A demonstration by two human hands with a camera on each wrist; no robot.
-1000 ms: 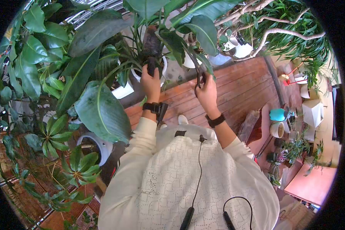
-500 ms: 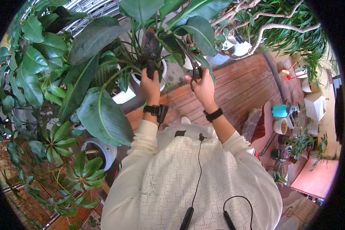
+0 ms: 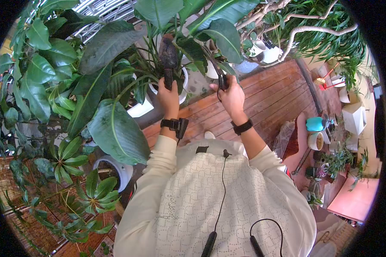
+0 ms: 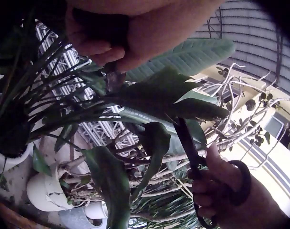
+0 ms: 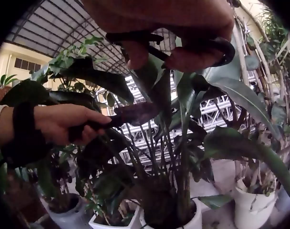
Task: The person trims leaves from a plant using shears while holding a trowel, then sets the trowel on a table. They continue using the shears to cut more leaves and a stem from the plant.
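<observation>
My left hand (image 3: 168, 99) grips the dark handle of a hand trowel (image 3: 167, 52), its soil-stained blade pointing away from me among the stems of a large broad-leaved plant (image 3: 116, 128). In the right wrist view the trowel (image 5: 137, 113) stands out sideways from my left fist, in front of the stems. My right hand (image 3: 231, 99) holds black-handled scissors (image 4: 185, 138), with fingers in the loops and the thumb showing beside them. The scissor blades reach up to a drooping green leaf (image 4: 157, 95). A white pot (image 5: 195, 220) holds the plant.
Reddish wooden decking (image 3: 261, 96) lies ahead and to the right. More white pots (image 5: 253, 207) stand around the plant. Bare curving branches (image 3: 306, 32) stretch across the upper right, and dense foliage (image 3: 34, 77) crowds the left. A turquoise container (image 3: 314, 124) sits at the right.
My right hand has moved slightly, and its thumb now sticks out to the left. The left hand keeps the trowel in nearly the same place. The head view has shifted a little.
</observation>
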